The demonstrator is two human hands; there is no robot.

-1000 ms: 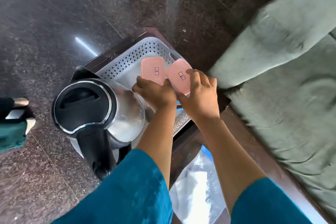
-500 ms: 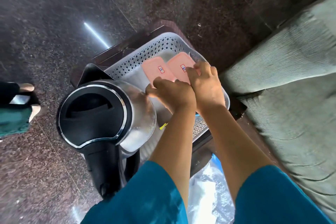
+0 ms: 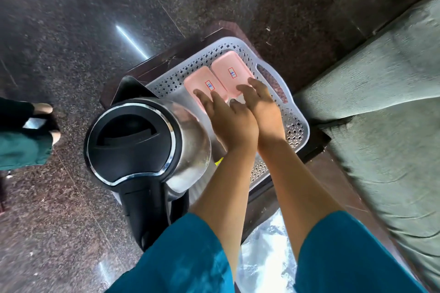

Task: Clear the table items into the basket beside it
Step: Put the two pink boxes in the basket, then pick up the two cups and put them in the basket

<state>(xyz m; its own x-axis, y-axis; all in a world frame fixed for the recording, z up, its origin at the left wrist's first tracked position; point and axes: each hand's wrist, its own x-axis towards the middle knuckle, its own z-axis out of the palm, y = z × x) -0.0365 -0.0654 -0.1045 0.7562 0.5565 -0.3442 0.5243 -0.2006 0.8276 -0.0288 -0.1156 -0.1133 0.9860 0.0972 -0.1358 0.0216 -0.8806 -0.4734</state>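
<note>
Two flat pink boxes with small labels lie side by side in the white perforated basket (image 3: 297,123). The left pink box (image 3: 202,82) has the straight fingers of my left hand (image 3: 228,121) resting on its near end. My right hand (image 3: 264,107) lies with straight fingers on the near end of the right pink box (image 3: 228,71). A steel kettle (image 3: 147,147) with a black lid and handle stands in the basket's left part, right beside my left hand.
The basket sits on a dark wooden stool (image 3: 152,66) over a dark speckled floor. A grey-green sofa (image 3: 385,114) runs along the right. A clear plastic sheet (image 3: 264,252) lies below my arms. Another person's feet (image 3: 45,121) stand at the left edge.
Both hands lowered the pink boxes from tilted in the air to flat on the basket floor. My fingers uncurled from gripping them and now lie straight on top.
</note>
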